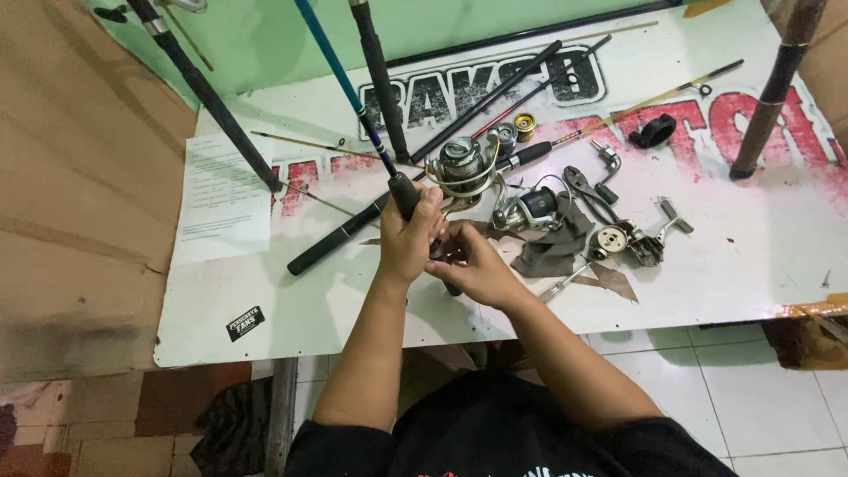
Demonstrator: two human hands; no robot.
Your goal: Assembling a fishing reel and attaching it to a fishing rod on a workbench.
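Where the blue fishing rod [353,93] meets its black grip, the left hand [408,243] is wrapped closed around it; spinning reel [461,168] mounted just above; right hand [477,265] curled beneath, its hold unclear. Second reel [530,209], grey cloth [552,247] beside, on white table [751,256].

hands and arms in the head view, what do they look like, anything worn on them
Both arms are bare from the wrists up past the elbows. The left hand and the right hand wear no gloves, and no watch, ring or bracelet shows. Short black sleeves start near the bottom edge, part of a black shirt with a bit of pale and red print at the chest.
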